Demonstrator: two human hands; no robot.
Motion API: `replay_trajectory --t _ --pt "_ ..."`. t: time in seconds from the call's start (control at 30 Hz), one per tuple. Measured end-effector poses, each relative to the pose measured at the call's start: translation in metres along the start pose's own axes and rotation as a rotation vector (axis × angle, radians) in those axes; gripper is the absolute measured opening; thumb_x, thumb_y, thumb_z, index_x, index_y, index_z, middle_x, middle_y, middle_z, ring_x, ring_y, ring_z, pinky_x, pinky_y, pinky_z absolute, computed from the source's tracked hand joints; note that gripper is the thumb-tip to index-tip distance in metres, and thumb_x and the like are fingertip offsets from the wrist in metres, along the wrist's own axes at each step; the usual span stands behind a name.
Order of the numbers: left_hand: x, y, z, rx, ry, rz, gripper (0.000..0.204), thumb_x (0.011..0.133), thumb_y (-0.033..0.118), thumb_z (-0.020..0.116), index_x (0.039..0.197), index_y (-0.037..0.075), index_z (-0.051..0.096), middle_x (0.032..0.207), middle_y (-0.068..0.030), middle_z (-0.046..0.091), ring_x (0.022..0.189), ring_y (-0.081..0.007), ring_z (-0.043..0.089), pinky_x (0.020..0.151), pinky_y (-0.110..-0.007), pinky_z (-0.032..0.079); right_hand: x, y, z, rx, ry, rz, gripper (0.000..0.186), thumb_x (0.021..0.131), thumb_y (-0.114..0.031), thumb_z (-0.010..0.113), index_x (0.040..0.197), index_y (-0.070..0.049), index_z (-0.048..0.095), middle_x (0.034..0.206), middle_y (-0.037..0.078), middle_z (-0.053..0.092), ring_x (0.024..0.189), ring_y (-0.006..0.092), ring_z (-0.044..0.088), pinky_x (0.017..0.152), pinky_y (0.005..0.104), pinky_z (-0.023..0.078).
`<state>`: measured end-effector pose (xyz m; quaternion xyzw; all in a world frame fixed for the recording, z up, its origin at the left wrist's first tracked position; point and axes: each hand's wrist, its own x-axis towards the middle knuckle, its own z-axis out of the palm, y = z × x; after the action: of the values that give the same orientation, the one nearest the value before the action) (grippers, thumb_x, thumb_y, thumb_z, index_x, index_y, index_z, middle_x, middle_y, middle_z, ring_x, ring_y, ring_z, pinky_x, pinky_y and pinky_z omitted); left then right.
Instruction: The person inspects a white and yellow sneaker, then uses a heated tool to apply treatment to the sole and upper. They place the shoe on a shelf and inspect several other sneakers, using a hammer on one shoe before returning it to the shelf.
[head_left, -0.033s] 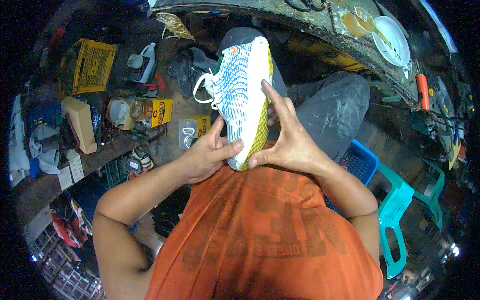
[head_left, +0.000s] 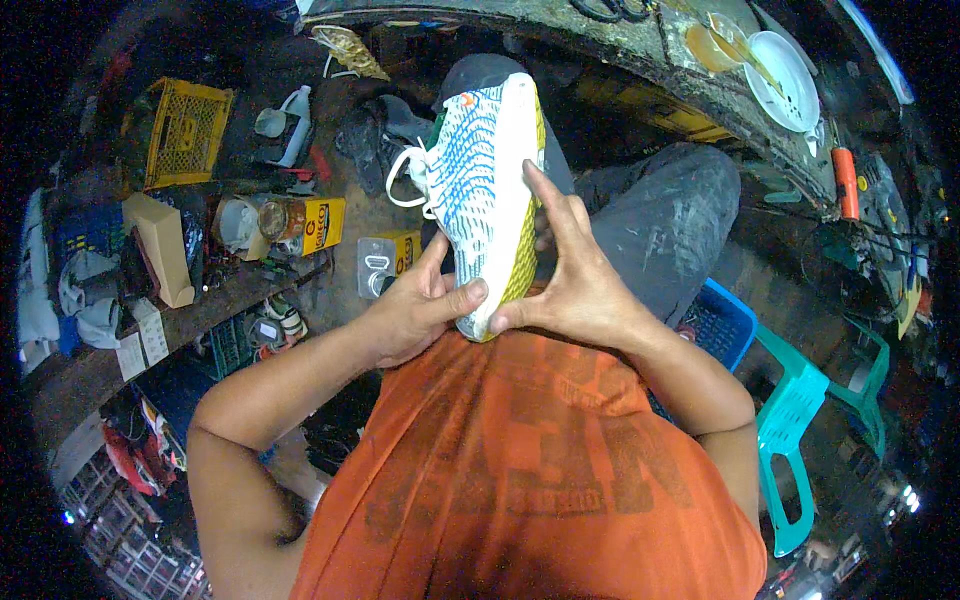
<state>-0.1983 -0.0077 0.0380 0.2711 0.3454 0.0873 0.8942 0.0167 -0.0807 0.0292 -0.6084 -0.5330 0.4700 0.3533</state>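
Note:
A white sneaker [head_left: 468, 180] with blue wavy lines and a yellow textured outsole lies tilted on its side across my lap. Its sole faces right, its white laces hang to the left, and one end is close to my orange shirt. My left hand [head_left: 415, 315] grips the near end, thumb on top and the other fingers partly hidden behind it. From the right, my right hand [head_left: 580, 285] holds the sole edge. That thumb presses on the near tip, while the index finger reaches up along the white midsole.
On the left, a wooden bench [head_left: 190, 335] carries a jar [head_left: 280, 215] and an open cardboard box [head_left: 160, 250]. A yellow crate [head_left: 188, 133] stands beyond. At right are a blue basket [head_left: 728, 325] and a turquoise chair [head_left: 790, 400]; a white plate [head_left: 783, 85] rests on the far worktop.
My right thumb has slid slightly left onto the sneaker's near tip. My left hand and the sneaker stay in place.

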Motion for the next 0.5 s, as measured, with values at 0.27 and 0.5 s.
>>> replay_trajectory --t 0.27,0.5 --pt "-0.001 -0.001 0.002 0.191 0.068 0.069 0.082 0.105 0.013 0.062 0.166 0.014 0.006 0.156 -0.0116 0.045 0.139 -0.0229 0.051 0.115 -0.04 0.044 -0.009 0.002 0.01 -0.016 0.109 -0.03 0.132 0.062 -0.038 0.1 0.163 -0.007 0.021 0.128 0.021 0.048 0.118 0.0363 0.055 0.105 0.0435 0.048" --pt "-0.005 -0.01 0.013 0.771 0.148 0.403 0.112 0.096 0.026 0.074 0.163 0.006 -0.014 0.166 -0.0188 0.025 0.153 -0.0276 0.03 0.123 -0.041 0.028 0.013 0.018 0.002 0.282 0.09 0.108 0.117 0.065 -0.037 0.1 0.158 -0.007 0.034 0.109 0.006 0.052 0.095 0.0159 0.052 0.084 0.0319 0.05"
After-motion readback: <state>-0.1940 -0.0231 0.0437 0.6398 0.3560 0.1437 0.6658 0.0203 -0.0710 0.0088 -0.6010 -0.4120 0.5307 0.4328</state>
